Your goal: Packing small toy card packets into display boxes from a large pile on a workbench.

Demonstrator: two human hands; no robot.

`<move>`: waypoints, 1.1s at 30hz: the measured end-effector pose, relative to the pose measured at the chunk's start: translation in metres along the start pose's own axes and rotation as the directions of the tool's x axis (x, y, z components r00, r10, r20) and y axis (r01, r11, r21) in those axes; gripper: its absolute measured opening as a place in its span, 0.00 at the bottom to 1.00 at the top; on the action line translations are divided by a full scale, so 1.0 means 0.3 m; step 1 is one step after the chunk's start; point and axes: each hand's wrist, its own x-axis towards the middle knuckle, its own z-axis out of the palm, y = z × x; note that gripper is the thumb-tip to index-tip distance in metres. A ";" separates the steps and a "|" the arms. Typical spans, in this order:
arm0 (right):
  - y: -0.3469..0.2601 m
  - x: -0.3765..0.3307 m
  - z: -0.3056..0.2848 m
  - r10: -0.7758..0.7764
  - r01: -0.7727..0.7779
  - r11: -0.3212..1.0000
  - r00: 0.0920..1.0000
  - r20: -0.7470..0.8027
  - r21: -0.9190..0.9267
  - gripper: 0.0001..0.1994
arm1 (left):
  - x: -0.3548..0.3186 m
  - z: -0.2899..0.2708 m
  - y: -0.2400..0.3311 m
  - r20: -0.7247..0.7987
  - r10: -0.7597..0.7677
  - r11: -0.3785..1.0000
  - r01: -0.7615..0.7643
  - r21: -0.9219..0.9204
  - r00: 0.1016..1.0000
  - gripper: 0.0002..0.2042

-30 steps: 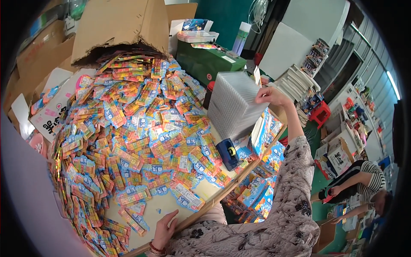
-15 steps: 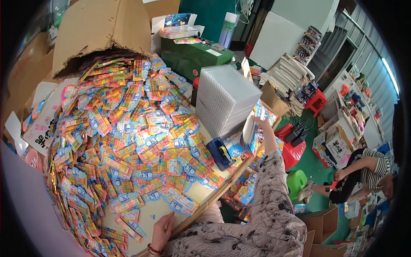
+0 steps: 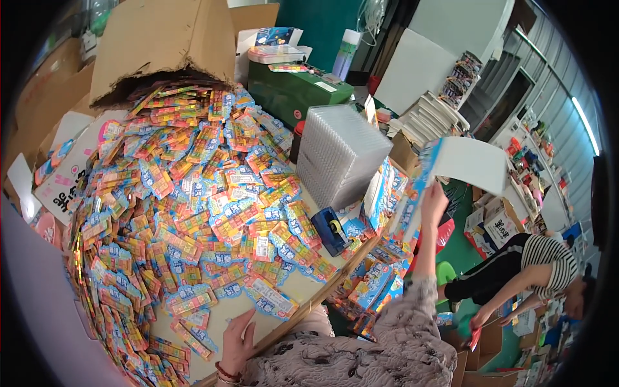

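My right hand (image 3: 434,205) is raised at the right of the table, pinching a flat cardboard box blank (image 3: 469,165). The blank is white on one face, with a blue and colourful printed part along its left. Near the table's front edge rests my left hand (image 3: 237,342), empty, fingers apart. Just beyond it lies a small blister-like packet (image 3: 269,298) with a pale label. A big heap of similar colourful packets (image 3: 213,193) covers most of the table. More printed blanks (image 3: 379,193) stand at the table's right edge, beside a stack of clear plastic trays (image 3: 342,151).
A dark blue tape dispenser (image 3: 330,231) sits by the trays. Packets spill from a torn cardboard carton (image 3: 164,48) at the back left. Behind stands a green box (image 3: 293,90). Filled display boxes (image 3: 374,290) are below the table edge. A co-worker (image 3: 541,264) bends over at right.
My right hand has lifted the box blank from the upright bunch and moved it right. My left hand has shifted slightly, its fingers opening. The co-worker has moved from sitting to bending forward.
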 end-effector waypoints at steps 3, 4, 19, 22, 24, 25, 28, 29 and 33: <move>-0.371 -0.106 -0.256 -0.046 0.005 0.953 0.991 0.128 0.304 0.09 | 0.052 -0.033 0.083 -0.093 0.249 0.965 -0.239 0.105 0.964 0.20; -0.454 -0.141 -0.323 -0.107 0.032 0.961 0.959 0.262 0.275 0.09 | 0.086 -0.041 0.115 -0.088 0.387 0.913 -0.368 0.174 0.918 0.21; -0.997 -0.992 0.019 -0.637 -0.034 0.745 0.260 0.726 0.666 0.07 | -0.065 -0.238 -0.133 0.162 0.219 0.647 -0.267 0.714 0.962 0.36; -1.042 -0.968 0.046 -0.628 0.016 0.757 0.295 0.720 0.654 0.06 | -0.125 -0.303 -0.161 0.288 0.308 0.607 -0.420 0.675 0.907 0.33; -1.050 -0.967 0.082 -0.735 0.245 0.678 0.201 0.648 0.693 0.09 | -0.152 -0.321 -0.205 0.310 0.403 0.604 -0.504 0.617 0.861 0.25; -1.054 -0.946 0.104 -0.729 0.244 0.684 0.205 0.653 0.687 0.09 | -0.160 -0.330 -0.200 0.316 0.405 0.605 -0.510 0.611 0.858 0.25; -1.035 -0.829 0.143 -0.618 0.293 0.779 0.209 0.758 0.555 0.12 | -0.198 -0.375 -0.147 0.259 0.384 0.534 -0.442 0.721 0.886 0.15; -1.031 -0.755 0.131 -0.576 0.245 0.815 0.251 0.778 0.524 0.12 | -0.209 -0.417 -0.122 0.333 0.340 0.511 -0.470 0.719 0.879 0.13; -0.994 -0.770 0.097 -0.521 0.408 0.833 0.353 0.777 0.373 0.11 | -0.178 -0.455 -0.051 0.514 0.089 0.525 -0.479 0.703 0.853 0.15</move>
